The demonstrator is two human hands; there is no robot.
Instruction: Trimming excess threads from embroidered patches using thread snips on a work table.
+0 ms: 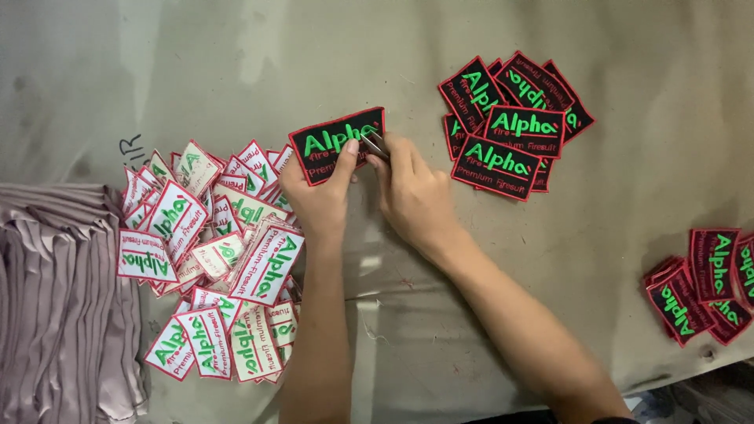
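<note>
folded grey cloth (55, 298) lies at nine o'clock beside a loose heap of white-backed patches (212, 267). left hand (318, 196) pinches a black red-edged embroidered patch (334, 141) at centre; right hand (408, 192) grips small metal snips (375, 144) against it. stacked black patches (510, 126) sit at two o'clock.

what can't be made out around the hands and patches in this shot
- Small metal tool, head view: mostly hidden inside the right hand, kind unclear.
- Black patch: lower part covered by the left hand.
- Right-edge patches: cut off by the frame.
- White pile: lower patches buried under upper ones.
- Folded cloth: cut off at the left edge.
</note>
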